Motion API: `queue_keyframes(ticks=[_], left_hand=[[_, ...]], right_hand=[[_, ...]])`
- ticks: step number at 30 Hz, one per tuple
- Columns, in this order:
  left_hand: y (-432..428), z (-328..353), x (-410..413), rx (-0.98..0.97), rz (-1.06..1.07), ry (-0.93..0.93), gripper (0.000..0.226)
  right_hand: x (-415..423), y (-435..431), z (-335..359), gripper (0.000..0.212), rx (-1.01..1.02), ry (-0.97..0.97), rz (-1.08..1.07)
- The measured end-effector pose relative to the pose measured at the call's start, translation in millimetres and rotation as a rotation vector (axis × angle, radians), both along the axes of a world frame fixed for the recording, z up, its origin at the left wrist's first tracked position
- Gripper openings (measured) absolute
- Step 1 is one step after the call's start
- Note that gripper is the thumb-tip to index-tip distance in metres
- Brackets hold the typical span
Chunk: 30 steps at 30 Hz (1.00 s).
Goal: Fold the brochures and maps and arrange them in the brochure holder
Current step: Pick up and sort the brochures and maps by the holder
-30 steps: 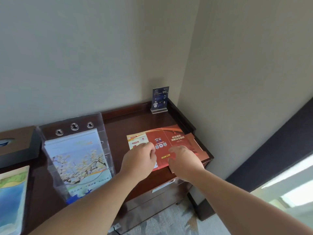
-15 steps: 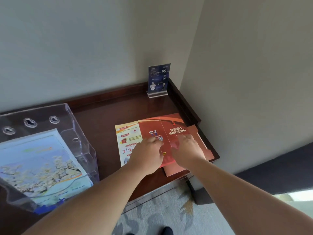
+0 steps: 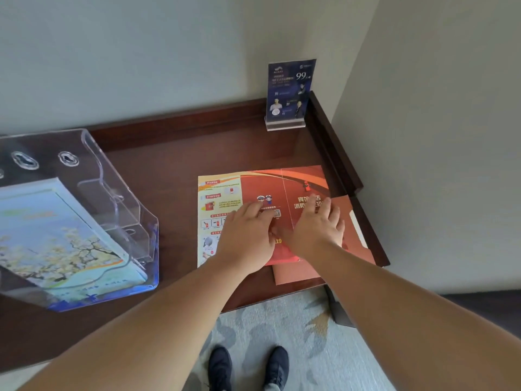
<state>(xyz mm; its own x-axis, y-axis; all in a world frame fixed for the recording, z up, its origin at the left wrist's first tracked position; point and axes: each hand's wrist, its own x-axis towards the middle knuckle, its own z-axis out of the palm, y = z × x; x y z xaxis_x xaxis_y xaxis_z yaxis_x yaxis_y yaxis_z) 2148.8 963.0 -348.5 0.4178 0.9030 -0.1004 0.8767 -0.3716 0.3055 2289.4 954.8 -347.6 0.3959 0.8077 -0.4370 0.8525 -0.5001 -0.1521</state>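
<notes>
1. A red-and-cream printed paper brochure (image 3: 262,187) is laid open and flat on the dark brown wooden desk (image 3: 174,170), near its front right corner.
2. The left hand (image 3: 248,235) is pressed palm-down on the brochure's middle panel. Its fingers are held straight and close together.
3. The right hand (image 3: 317,230) is laid palm-down on the right panel, just beside the left hand. Its fingers are straight and slightly spread.
4. A plain reddish-brown paper folder (image 3: 296,273) is partly covered by the brochure, and its edges are seen at the front and right.
5. A clear acrylic brochure holder (image 3: 135,221) is set at the left of the desk, well apart from the open brochure.
6. A pale blue leaflet printed with a blossoming tree (image 3: 56,235) is held inside it. Which pocket it occupies cannot be told.
7. A dark blue sign card in a clear stand (image 3: 289,91) is stood upright in the back right corner.
8. A pair of black shoes (image 3: 277,365) is seen on the grey patterned carpet (image 3: 296,328) below the desk's front edge.
</notes>
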Motion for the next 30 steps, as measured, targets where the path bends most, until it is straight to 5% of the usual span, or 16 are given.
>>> queue_keyframes(ticks=[15,23,27,30], left_hand=[[12.3,-5.8,7.9,-0.073,-0.006,0.056,0.053],[15.1,14.7,15.0,-0.083,0.160,-0.214,0.040],[28.4,39.6,17.6,-0.216,0.383,-0.431,0.040],[38.3,48.2,9.6,-0.305,0.515,-0.527,0.018]], right_hand=[[-9.1,-10.5,1.1,0.100,0.111,0.114,-0.021],[-20.6,-7.2,19.1,0.053,0.203,0.294,-0.006],[-36.6,-5.2,34.0,0.057,0.288,0.373,0.092],[-45.5,-6.8,46.1,0.058,0.303,0.475,0.146]])
